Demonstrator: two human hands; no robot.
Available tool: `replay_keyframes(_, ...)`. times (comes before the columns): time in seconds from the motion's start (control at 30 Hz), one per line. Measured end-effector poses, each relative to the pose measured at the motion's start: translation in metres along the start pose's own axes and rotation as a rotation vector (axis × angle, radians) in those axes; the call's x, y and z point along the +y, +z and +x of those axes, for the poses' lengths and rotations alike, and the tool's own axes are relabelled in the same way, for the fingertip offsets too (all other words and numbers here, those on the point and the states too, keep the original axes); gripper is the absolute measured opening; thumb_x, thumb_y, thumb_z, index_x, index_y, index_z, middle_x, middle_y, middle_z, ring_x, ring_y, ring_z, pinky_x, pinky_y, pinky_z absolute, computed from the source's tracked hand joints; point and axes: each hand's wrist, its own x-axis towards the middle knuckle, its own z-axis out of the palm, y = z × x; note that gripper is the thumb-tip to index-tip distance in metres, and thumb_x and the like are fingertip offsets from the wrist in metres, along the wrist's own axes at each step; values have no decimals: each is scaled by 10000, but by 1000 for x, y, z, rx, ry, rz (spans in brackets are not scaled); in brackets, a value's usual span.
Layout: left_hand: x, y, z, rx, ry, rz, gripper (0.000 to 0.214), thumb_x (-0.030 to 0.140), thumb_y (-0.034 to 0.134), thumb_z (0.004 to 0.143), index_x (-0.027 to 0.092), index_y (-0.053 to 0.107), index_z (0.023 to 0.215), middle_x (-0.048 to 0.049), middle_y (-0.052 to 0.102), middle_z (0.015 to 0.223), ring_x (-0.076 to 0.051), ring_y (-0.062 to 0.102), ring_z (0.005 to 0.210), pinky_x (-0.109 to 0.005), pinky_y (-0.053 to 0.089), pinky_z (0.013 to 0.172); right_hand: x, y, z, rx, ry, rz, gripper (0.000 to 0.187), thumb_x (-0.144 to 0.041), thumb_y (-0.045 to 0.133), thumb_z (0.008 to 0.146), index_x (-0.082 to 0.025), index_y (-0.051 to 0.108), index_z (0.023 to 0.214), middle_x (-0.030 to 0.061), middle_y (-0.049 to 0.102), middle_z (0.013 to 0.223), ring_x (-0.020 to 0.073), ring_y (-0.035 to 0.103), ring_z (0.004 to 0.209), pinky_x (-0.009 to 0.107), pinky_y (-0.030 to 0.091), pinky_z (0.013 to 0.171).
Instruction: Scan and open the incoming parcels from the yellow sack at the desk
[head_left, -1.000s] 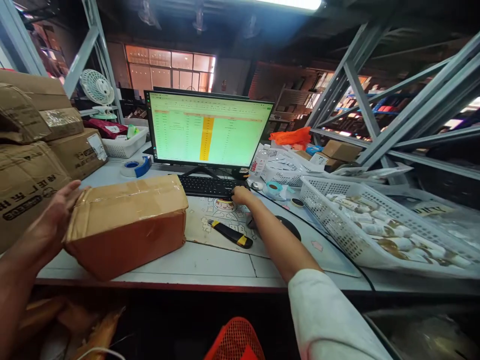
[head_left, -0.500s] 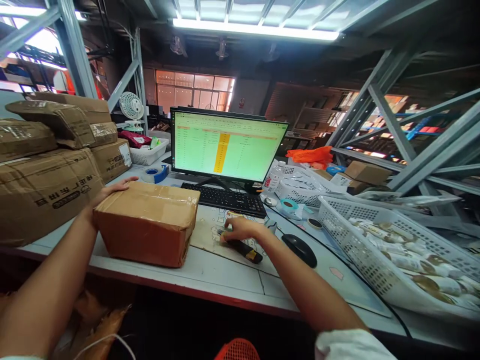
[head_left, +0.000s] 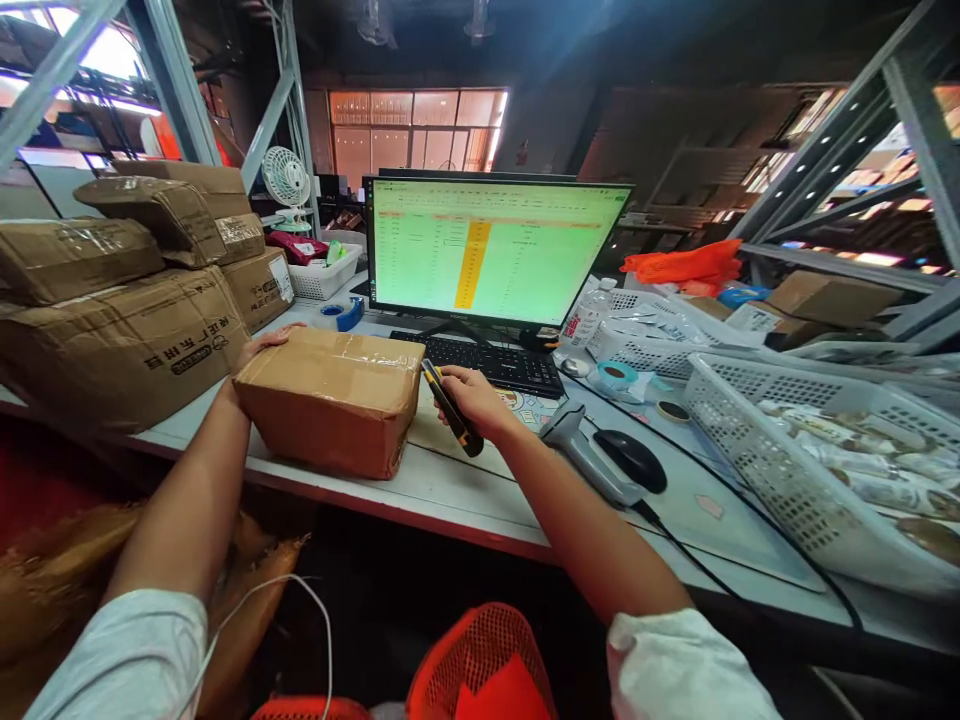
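Note:
A taped brown cardboard box [head_left: 330, 400] sits at the front of the desk, its top flaps closed under clear tape. My left hand [head_left: 266, 343] lies against its far left corner with the fingers stretched along the edge; part of the hand is hidden behind the box. Just right of the box, my right hand [head_left: 469, 395] is closed around a black and yellow utility knife [head_left: 456, 412]. The knife is held up off the desk, its tip pointing up and toward the box's right top corner.
Larger cartons [head_left: 120, 350] are stacked at the left. Behind the box stand a monitor [head_left: 495, 250] and a keyboard [head_left: 487, 362]. A barcode scanner [head_left: 589, 455], a mouse [head_left: 630, 458] and a white basket [head_left: 787, 480] of wrapped items lie to the right. Blue tape [head_left: 345, 314] sits behind the box.
My right hand has lifted the utility knife from the desk mat and brought it beside the box. My left hand stays on the box. The view has shifted, showing the whole scanner.

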Motion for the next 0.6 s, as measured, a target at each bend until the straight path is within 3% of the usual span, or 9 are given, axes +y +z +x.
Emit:
replay_keyframes(0.13, -1, 0, 3, 22, 23, 18, 758, 380, 393, 959, -61, 260, 1561, -100, 671, 1364, -199, 684, 1140, -231, 565, 937, -3, 18, -13, 57, -63, 19, 210, -256, 524, 914, -186, 657, 1061, -30, 584, 610, 121, 565, 447, 211, 472, 400)
replay_keyframes(0.37, 0, 2, 0, 24, 68, 185, 762, 420, 277, 990, -106, 244, 1540, -129, 635, 1396, -182, 667, 1157, -210, 535, 945, 6, 42, -52, 47, -184, 1, 264, -363, 527, 896, -187, 689, 1007, -36, 559, 642, 108, 545, 457, 219, 479, 411)
replay_keyframes(0.47, 1, 1, -1, 27, 68, 117, 700, 426, 381, 955, -58, 397, 1461, -90, 689, 1284, -205, 661, 1151, -251, 531, 973, 18, 52, -69, 2, -178, 22, 386, -429, 538, 889, -196, 704, 1147, -35, 580, 656, 116, 561, 464, 229, 488, 417)
replay_keyframes(0.53, 0, -2, 1, 127, 62, 19, 585, 418, 503, 877, 20, 548, 1303, -65, 719, 1148, -218, 683, 1077, -279, 562, 927, 27, 51, -76, 5, -144, 42, 452, -459, 561, 875, -198, 696, 1218, -35, 597, 658, 118, 568, 468, 232, 496, 424)
replay_keyframes(0.6, -6, 1, -1, 321, 62, -58, 451, 393, 575, 791, 101, 600, 1134, -57, 712, 1030, -229, 694, 1000, -305, 590, 863, 37, 43, -79, 41, -89, 55, 495, -475, 582, 858, -188, 689, 1248, -34, 610, 653, 123, 572, 465, 238, 499, 426)
